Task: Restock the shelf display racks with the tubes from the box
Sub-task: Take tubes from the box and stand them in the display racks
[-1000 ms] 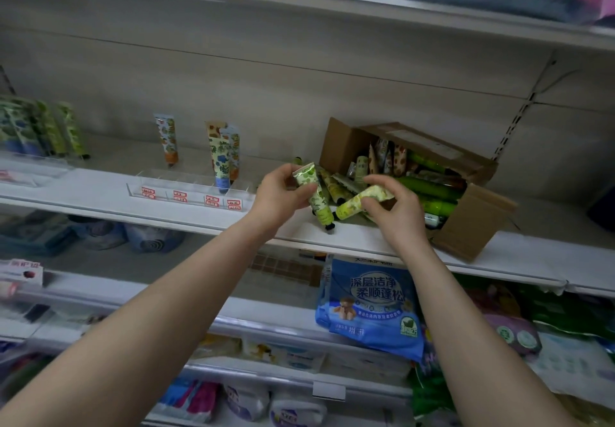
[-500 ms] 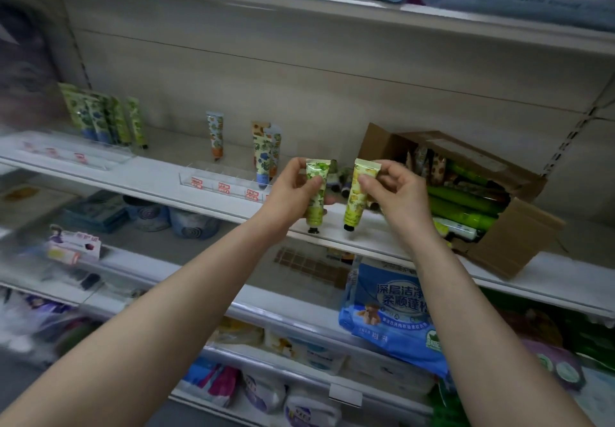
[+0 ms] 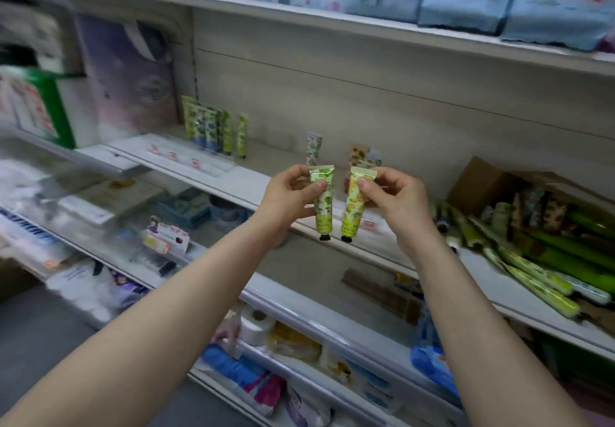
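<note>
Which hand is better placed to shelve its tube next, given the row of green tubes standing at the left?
Left, probably. The left hand pinches the green tube, which resembles the shelved tubes on that side; the right hand holds a yellow tube, farther from them.

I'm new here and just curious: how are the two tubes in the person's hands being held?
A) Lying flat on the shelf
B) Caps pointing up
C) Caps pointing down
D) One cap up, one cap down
C: the left hand pinches the green tube and the right hand pinches the yellow tube near their flat ends, so both black caps hang at the bottom.
</note>
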Tool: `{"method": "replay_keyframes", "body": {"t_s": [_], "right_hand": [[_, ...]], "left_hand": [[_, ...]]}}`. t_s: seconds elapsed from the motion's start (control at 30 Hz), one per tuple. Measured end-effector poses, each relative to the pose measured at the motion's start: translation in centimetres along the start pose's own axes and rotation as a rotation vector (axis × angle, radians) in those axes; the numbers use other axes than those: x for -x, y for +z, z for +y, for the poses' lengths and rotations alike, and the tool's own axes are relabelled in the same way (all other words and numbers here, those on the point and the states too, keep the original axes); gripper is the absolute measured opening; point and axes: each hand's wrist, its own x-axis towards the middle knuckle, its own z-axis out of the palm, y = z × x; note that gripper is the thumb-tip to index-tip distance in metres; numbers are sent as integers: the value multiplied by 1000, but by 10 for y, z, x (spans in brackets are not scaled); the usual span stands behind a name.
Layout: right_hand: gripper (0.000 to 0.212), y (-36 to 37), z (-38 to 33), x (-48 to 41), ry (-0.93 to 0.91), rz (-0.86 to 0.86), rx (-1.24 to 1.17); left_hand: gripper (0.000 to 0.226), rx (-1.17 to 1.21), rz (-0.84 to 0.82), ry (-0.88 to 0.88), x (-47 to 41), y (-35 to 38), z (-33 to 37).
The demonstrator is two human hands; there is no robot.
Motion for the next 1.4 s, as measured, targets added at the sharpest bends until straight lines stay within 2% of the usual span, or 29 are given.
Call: {"method": "replay_keyframes", "body": {"t_s": [0.27,0.57,0.73,0.93,1.1,1.23,1.4], "right_hand": [[11,114,-15,-33,-1,-85,-42],[15,230,-29,-66,-15,-163,-110],[11,279,-36,-89,-19,-213,-87],[9,318,-38,-129,-54,-250,-44],[5,340,-33,-168,-80,-258,27],[6,354,-32,-200,-120,-265,56],[9,366,-30,-225,-144,-258,138]], "left_hand": [[10,-55,113,14,-22,-115,22],[36,-87,237,2,-47,-231,39],[23,-87,243,5,-63,-274,44],[25,-87,285,30,-96,-310,47],[14,-99,294,61,-132,-330,55],[25,-123,311,82,-165,-344,58],[26,-100,300,87,-192,-356,55]]}}
